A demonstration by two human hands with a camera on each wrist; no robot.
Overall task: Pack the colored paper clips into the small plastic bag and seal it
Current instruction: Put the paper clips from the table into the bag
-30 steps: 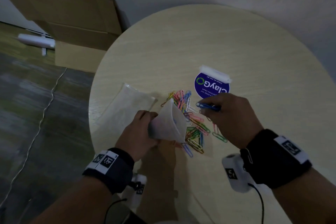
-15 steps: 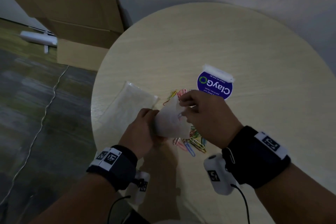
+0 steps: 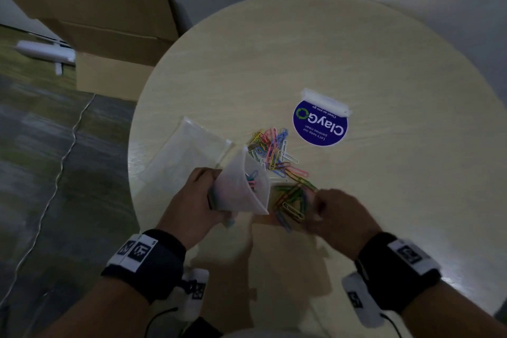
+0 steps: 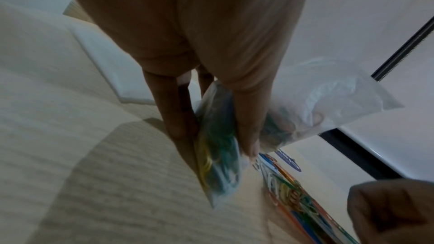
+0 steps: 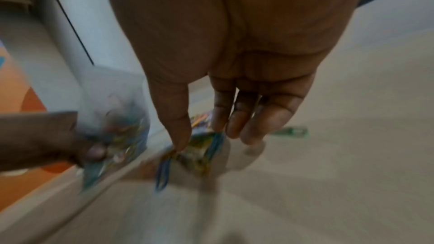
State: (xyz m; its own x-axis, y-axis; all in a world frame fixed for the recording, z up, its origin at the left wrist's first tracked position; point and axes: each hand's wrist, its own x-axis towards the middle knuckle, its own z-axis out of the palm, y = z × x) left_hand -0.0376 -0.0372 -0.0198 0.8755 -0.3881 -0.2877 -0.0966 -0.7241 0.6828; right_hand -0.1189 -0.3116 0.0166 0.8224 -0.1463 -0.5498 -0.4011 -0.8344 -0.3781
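Right hand (image 3: 338, 212) has left the bag (image 3: 241, 186), pinching clips (image 3: 290, 200); left hand (image 3: 192, 200) grips bag.

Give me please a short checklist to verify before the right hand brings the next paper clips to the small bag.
1. Small plastic bag gripped by the left hand: ok, fingers hold its lower part.
2. Bag mouth open toward the pile: ok, the opening gapes in the head view.
3. Clips already inside: ok, colored clips show through the plastic.
4. Right hand has clips pinched: cannot tell; the thumb touches the paper clips at the pile's near end, but the picture is blurred.
5. Clips left on the round table: not ok, many remain loose.
6. Bag sealed: not ok, still open.
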